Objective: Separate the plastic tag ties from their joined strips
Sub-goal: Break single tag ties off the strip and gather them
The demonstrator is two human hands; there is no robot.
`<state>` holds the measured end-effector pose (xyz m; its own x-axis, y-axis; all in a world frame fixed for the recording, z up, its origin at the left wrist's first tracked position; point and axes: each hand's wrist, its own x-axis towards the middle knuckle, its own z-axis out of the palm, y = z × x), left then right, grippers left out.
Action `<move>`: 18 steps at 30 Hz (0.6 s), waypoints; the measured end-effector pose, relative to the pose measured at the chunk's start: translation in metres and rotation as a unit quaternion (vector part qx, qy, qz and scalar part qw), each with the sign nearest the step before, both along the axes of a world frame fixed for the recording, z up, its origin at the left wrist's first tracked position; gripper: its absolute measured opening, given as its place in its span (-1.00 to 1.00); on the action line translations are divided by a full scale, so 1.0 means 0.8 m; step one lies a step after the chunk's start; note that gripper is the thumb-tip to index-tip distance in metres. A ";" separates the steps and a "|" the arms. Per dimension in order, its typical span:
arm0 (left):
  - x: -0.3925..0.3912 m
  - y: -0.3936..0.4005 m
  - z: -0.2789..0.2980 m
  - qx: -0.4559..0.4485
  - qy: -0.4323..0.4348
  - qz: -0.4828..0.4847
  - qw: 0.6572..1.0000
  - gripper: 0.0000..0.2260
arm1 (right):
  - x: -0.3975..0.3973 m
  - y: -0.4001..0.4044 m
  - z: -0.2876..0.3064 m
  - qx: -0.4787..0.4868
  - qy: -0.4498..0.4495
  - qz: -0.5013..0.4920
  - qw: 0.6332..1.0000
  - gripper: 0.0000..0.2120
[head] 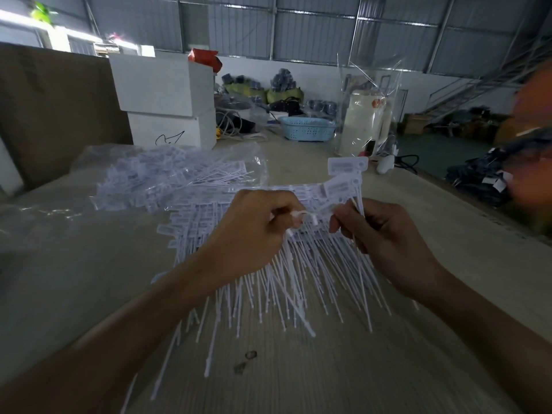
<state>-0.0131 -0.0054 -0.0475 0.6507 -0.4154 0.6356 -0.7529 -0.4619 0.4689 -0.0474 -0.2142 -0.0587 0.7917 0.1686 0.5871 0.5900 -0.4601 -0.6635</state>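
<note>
Two hands over tie pile point(268, 282) | left hand point(254, 231) grip: pinches tie | right hand point(385, 237) grip: clasps tie strip point(349, 174)

White plastic tag ties point(268, 294) heaped on the worktop point(328, 377), flat label heads away from the person, thin tails fanned toward them, one joined strip point(343, 186) raised above the heap, more ties in a clear bag point(167, 177) behind

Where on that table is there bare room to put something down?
Bare wood shows near the table edge, below the tails of the loose tag ties, and right of the right hand. Crowded: the middle under both hands, the bag of tag ties at left, and the far end around the white boxes and blue basket.
</note>
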 end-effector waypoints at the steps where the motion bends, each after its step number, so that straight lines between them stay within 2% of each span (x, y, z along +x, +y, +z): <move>1: 0.000 0.000 0.001 -0.007 0.024 -0.002 1.000 -0.87 | 0.000 -0.001 0.001 -0.023 -0.020 -0.007 1.000 -0.69; 5: -0.001 0.002 0.006 -0.042 0.086 -0.034 0.995 -0.88 | -0.003 -0.002 0.005 -0.052 -0.051 -0.023 0.997 -0.70; 12: -0.007 -0.001 0.011 -0.046 0.132 -0.105 0.985 -0.86 | 0.011 -0.013 0.002 -0.025 0.018 -0.038 0.999 -0.65; 13: -0.007 0.000 0.011 -0.050 0.131 -0.115 0.983 -0.80 | 0.014 -0.014 0.001 -0.002 0.038 -0.038 0.999 -0.63; 15: -0.007 0.004 0.011 -0.036 0.119 -0.129 0.984 -0.74 | 0.020 -0.028 0.007 0.102 0.084 -0.072 0.989 -0.61; 18: -0.003 0.009 0.006 -0.024 0.094 -0.125 0.987 -0.89 | 0.025 -0.065 0.023 0.244 0.113 -0.140 0.953 -0.65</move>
<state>-0.0156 0.0015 -0.0425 0.6405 -0.5505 0.5355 -0.7376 -0.2467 0.6285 -0.0273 -0.2664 -0.0406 0.8812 -0.3181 0.3497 0.3050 -0.1825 -0.9347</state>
